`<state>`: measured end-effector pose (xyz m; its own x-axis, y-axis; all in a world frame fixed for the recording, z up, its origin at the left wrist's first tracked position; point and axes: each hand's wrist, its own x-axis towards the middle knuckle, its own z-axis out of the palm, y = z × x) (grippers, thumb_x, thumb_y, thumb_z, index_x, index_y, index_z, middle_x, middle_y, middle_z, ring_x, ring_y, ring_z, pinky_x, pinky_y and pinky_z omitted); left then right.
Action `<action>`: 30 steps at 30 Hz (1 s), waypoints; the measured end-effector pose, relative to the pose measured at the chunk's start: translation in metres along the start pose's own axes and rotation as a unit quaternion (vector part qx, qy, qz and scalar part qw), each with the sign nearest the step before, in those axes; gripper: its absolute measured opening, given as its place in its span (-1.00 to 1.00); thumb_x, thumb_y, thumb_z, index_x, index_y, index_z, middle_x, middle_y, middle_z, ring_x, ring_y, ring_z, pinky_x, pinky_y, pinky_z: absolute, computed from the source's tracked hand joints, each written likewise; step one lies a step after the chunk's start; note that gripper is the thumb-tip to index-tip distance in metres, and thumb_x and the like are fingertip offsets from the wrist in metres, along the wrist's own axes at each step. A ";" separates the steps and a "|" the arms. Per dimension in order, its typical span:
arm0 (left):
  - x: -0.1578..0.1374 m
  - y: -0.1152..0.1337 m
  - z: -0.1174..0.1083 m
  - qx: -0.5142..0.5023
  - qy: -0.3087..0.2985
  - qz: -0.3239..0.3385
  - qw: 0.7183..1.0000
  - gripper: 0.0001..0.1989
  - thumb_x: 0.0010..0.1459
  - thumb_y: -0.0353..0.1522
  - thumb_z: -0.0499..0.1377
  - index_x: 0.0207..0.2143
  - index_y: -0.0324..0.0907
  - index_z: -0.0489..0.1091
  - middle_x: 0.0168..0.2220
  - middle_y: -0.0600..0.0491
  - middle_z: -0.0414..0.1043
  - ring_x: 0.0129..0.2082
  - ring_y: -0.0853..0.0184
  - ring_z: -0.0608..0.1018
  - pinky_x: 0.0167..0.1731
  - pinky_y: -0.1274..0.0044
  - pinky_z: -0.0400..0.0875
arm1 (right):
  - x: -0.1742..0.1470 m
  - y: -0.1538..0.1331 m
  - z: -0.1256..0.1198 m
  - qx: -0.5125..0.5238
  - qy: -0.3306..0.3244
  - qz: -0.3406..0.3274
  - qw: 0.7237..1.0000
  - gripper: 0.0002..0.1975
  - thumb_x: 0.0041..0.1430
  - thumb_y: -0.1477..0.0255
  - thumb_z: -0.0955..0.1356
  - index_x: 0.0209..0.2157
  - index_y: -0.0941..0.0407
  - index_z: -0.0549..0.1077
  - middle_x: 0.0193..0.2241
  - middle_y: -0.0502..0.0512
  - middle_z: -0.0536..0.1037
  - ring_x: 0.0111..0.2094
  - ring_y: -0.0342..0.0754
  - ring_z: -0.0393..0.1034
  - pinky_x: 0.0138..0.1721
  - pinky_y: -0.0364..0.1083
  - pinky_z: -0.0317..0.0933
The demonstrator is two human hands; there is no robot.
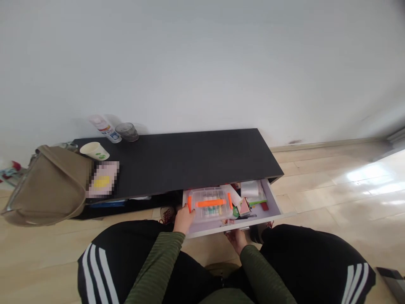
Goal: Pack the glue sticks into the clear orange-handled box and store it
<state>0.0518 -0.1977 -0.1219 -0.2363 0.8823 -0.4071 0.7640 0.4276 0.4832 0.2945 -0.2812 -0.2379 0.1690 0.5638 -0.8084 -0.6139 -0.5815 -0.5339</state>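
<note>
A drawer stands pulled out of the low black cabinet. In its left part sits a clear plastic storage box with an orange handle and orange side clips; small bottles show through the lid. My left hand grips the left end of this box by its clip, some fingertips hidden. At the drawer's front panel, my right hand is closed around the metal drawer handle, with its fingers partly out of sight. Right of the box lie a white roll, a triangular pink item and other small things.
On the black cabinet top stand a paper cup, a spray can and a grey glass. A beige bag hangs over the left end beside a blurred-out pink item. The wall is behind; my knees flank the drawer.
</note>
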 end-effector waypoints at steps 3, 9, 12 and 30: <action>-0.010 -0.001 -0.012 0.036 0.050 0.077 0.995 -0.72 0.19 -0.42 0.06 -0.15 -0.25 0.52 0.01 -0.22 0.50 -0.01 0.14 0.56 0.04 0.45 0.33 | 0.001 -0.006 0.008 0.010 0.039 0.016 0.999 -0.85 0.02 0.43 0.42 -0.42 0.08 0.34 -0.64 -0.08 0.47 -0.64 -0.14 0.42 -0.58 -0.21 0.28; -0.023 -0.002 -0.026 -0.044 0.111 0.132 0.984 -0.68 0.20 -0.37 0.01 -0.14 -0.18 0.54 -0.12 -0.09 0.55 -0.13 0.19 0.58 -0.05 0.43 0.40 | 0.010 -0.024 0.032 -0.001 0.038 0.015 0.999 -0.77 0.03 0.40 0.45 -0.48 0.06 0.29 -0.71 -0.13 0.33 -0.67 -0.14 0.37 -0.63 -0.21 0.23; -0.034 -0.002 -0.024 -0.122 0.143 0.161 0.969 -0.68 0.22 -0.29 0.02 -0.16 -0.16 0.53 -0.14 -0.07 0.55 -0.15 0.20 0.57 -0.09 0.44 0.42 | 0.019 -0.035 0.050 -0.006 0.039 0.008 0.999 -0.77 0.06 0.55 0.39 -0.51 0.06 0.24 -0.73 -0.14 0.28 -0.67 -0.17 0.34 -0.62 -0.24 0.24; -0.090 0.011 0.019 -0.042 -0.165 0.116 0.979 -0.73 0.13 -0.34 0.06 -0.27 -0.15 0.56 -0.23 -0.09 0.62 -0.13 0.18 0.61 -0.08 0.44 0.39 | -0.008 -0.143 0.107 -0.310 -0.158 -0.008 0.938 -0.89 -0.08 0.64 0.44 -0.52 0.19 0.47 -0.67 0.04 0.49 -0.67 -0.14 0.34 -0.63 -0.22 0.13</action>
<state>0.0929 -0.2763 -0.0947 0.1554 0.8523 -0.4995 0.7183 0.2496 0.6494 0.2985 -0.1397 -0.1289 -0.1218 0.6641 -0.7376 -0.0315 -0.7454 -0.6659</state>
